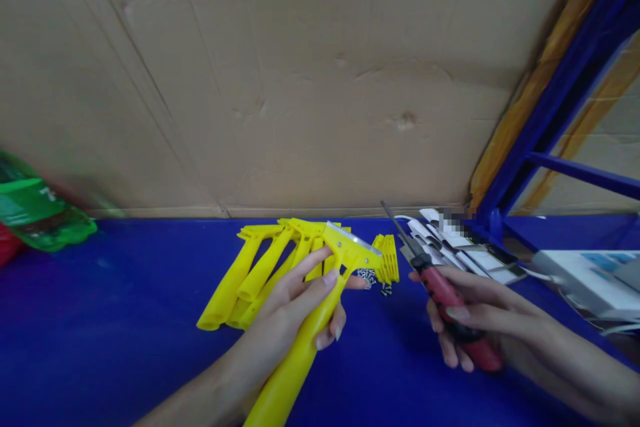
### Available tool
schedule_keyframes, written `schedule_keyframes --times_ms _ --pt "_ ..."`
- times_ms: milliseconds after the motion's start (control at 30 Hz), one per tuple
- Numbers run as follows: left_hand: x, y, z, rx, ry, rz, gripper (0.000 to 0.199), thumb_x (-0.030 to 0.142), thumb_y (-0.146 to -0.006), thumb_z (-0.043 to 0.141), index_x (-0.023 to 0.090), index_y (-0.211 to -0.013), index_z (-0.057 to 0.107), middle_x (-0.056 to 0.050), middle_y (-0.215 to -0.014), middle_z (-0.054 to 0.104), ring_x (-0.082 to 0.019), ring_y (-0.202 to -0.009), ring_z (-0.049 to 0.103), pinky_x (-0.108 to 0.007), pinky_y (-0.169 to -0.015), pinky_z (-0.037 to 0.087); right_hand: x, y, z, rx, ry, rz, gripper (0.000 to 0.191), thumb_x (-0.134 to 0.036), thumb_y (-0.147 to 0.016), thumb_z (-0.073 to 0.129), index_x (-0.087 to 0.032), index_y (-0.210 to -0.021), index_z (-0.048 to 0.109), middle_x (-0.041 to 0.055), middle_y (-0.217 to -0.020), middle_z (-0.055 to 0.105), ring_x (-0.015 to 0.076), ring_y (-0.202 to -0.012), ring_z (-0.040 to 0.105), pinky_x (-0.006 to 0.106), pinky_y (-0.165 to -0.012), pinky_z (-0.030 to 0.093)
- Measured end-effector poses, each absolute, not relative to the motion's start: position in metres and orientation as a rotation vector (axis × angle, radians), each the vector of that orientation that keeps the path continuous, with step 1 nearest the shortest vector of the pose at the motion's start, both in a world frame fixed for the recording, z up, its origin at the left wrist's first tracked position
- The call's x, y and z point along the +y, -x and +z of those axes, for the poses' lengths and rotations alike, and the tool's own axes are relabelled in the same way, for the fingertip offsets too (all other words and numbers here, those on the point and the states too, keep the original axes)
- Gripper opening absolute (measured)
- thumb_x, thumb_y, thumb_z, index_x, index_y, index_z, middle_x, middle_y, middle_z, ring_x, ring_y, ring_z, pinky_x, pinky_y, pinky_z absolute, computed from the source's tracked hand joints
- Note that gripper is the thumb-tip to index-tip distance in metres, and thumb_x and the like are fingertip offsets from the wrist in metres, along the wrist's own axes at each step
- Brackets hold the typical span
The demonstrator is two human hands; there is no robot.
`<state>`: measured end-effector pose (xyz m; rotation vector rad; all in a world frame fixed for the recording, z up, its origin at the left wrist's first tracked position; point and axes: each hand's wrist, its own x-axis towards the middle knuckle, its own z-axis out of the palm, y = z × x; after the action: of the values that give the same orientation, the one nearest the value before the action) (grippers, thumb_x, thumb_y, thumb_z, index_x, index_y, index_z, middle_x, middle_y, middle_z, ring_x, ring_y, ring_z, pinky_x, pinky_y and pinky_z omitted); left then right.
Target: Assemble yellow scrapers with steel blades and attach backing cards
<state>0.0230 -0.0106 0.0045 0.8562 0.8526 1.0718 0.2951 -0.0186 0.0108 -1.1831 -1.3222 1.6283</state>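
My left hand (305,303) is closed round the neck of a yellow plastic scraper (293,360). A metal blade (353,238) runs along the scraper's head, with two small screws showing in it. In my right hand (480,313) is a red and black screwdriver (443,293), its shaft pointing up and left, apart from the scraper. Behind my left hand lie several yellow scraper handles (260,267) side by side. Beyond the held scraper's head sits a stack of small yellow plastic pieces (387,260), with a little heap of screws (367,276) beside it.
Papery white packets (450,247) lie at the back right, near a white box with a cable (590,280). A blue metal frame (550,100) rises at the right. A green-labelled bottle (45,213) lies far left. Cardboard (300,80) backs the blue table (125,320).
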Motion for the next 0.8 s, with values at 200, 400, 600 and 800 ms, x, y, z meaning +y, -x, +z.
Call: schedule_keyframes --times_ms 200,400,600,800 --pt "-0.013 -0.021 0.012 0.858 -0.843 1.049 0.102 0.028 -0.090 0.080 0.014 -0.168 0.015 -0.018 -0.105 0.081 -0.010 -0.050 0.059 -0.022 -0.048 0.041 -0.014 -0.280 0.002 -1.681 1.410 0.846 0.029 -0.040 -0.082 0.076 -0.024 -0.106 0.068 0.0014 -0.075 0.073 0.0206 -0.062 0.068 0.031 -0.059 0.055" --pt "-0.019 -0.023 0.017 0.926 -0.809 1.093 0.090 0.024 -0.091 0.078 0.011 -0.165 0.028 -0.019 -0.117 0.078 -0.012 -0.063 0.064 -0.026 -0.059 0.049 -0.007 -0.282 -0.006 -2.046 1.515 0.239 0.040 -0.025 -0.084 0.060 -0.023 -0.123 0.070 0.0069 -0.092 0.080 0.0289 -0.080 0.078 0.039 -0.070 0.060" --pt "-0.016 -0.032 0.014 0.967 -0.807 1.115 0.094 0.023 -0.088 0.081 0.008 -0.164 0.028 -0.018 -0.109 0.081 -0.015 -0.065 0.068 -0.026 -0.061 0.052 -0.004 -0.275 -0.014 -2.158 1.624 0.155 0.043 -0.026 -0.089 0.056 -0.020 -0.127 0.076 0.0146 -0.109 0.080 0.0343 -0.094 0.079 0.048 -0.085 0.062" --pt "-0.005 -0.040 0.020 1.009 -0.915 1.075 0.078 0.022 -0.090 0.081 0.014 -0.157 0.041 -0.015 -0.113 0.081 -0.016 -0.072 0.075 -0.024 -0.066 0.058 0.004 -0.284 0.004 -2.230 1.563 0.167 0.041 -0.042 -0.098 0.059 -0.022 -0.130 0.074 0.0127 -0.098 0.081 0.0330 -0.085 0.078 0.042 -0.073 0.060"
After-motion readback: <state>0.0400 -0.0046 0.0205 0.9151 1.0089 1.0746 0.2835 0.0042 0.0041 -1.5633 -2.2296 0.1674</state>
